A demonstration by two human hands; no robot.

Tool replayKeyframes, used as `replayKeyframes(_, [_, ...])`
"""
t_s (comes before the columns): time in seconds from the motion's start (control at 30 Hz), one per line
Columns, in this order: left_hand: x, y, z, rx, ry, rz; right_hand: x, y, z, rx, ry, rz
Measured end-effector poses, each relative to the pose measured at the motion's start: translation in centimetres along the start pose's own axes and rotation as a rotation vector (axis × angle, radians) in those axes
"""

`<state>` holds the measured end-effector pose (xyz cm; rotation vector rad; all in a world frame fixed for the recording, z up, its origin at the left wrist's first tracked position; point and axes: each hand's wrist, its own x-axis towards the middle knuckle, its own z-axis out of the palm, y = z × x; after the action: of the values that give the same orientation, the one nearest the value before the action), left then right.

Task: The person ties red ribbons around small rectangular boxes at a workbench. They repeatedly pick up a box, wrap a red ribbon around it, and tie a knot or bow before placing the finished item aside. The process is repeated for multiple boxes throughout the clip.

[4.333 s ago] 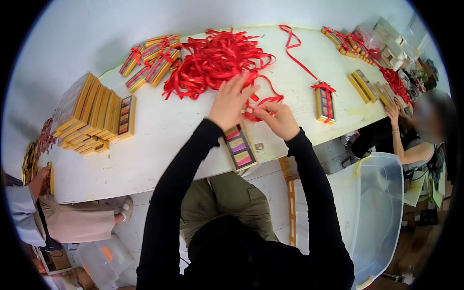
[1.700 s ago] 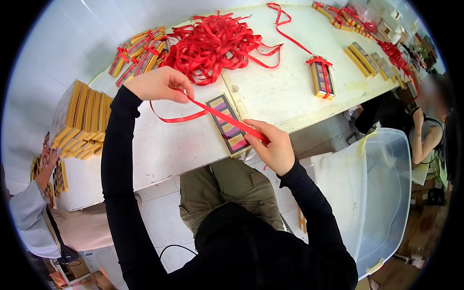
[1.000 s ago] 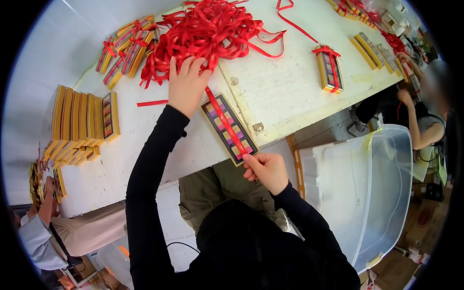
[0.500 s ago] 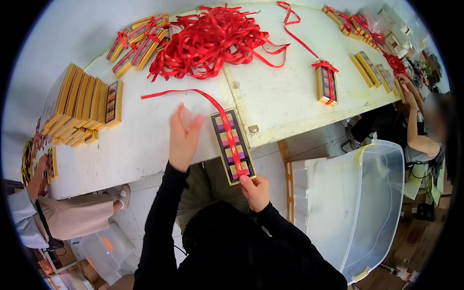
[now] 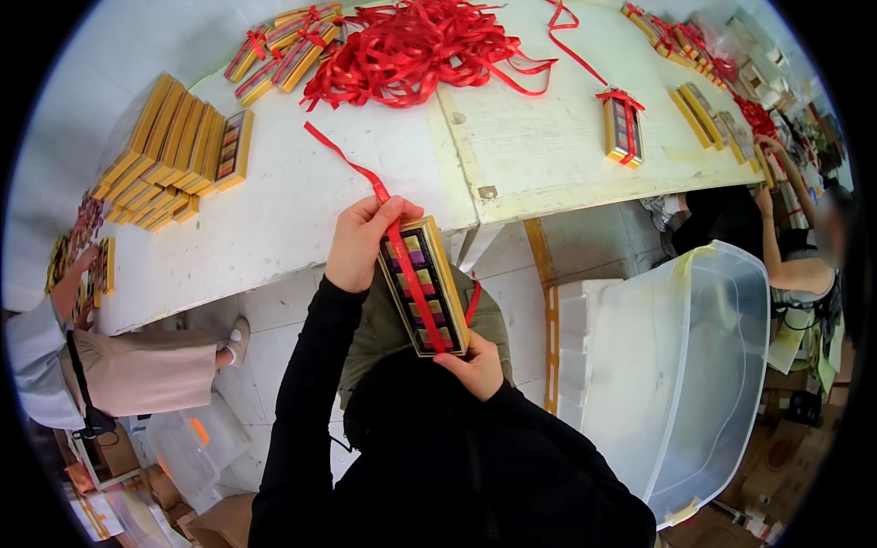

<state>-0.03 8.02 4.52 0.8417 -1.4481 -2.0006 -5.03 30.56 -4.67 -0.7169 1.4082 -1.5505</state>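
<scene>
A narrow gold-edged gift box (image 5: 442, 267) with a clear window is held over my lap, off the table's front edge. Small gold and purple pieces show in a row inside it. Along its length runs a red ribbon (image 5: 417, 290), one loose end trailing past the top onto the table and another hanging at the right side. My left hand (image 5: 364, 239) is closed at the box's upper end, its thumb pressing the ribbon there. At the lower right corner my right hand (image 5: 479, 367) grips the box; its fingers underneath are hidden.
A tangled heap of red ribbon (image 5: 416, 55) lies on the white table (image 5: 365, 155). Stacked boxes (image 5: 164, 146) stand left; ribbon-tied boxes (image 5: 290, 50) lie behind them. One tied box (image 5: 624, 128) is at right. A clear plastic bin (image 5: 667, 384) stands beside me. Two people work at either side.
My left hand has come from the open air onto the box's upper end and the ribbon. The box has shifted down toward me and tilted.
</scene>
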Motion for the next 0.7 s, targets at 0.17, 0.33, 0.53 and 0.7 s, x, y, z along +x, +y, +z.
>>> replayKeyframes(0.17, [-1.7,-0.2,-0.5,-0.011,0.08,0.023,-0.4,2.2,-0.7,-0.344,-0.18,-0.246])
replayKeyframes(0.33, [-5.5,-0.1,0.5,0.149,0.179,0.082,3.6,3.7,-3.2,-0.635,-0.539,-0.61])
replayKeyframes(0.53, [-8.4,-3.5,0.1,0.167,-0.162,-0.396,9.6,0.0,-4.0,-1.212,-0.711,-0.965])
replayKeyframes(0.7, [-6.1,-5.6,-3.7,-0.062,-0.389,-0.716,9.4,-3.5,-3.5,-1.121,-0.655,-1.099])
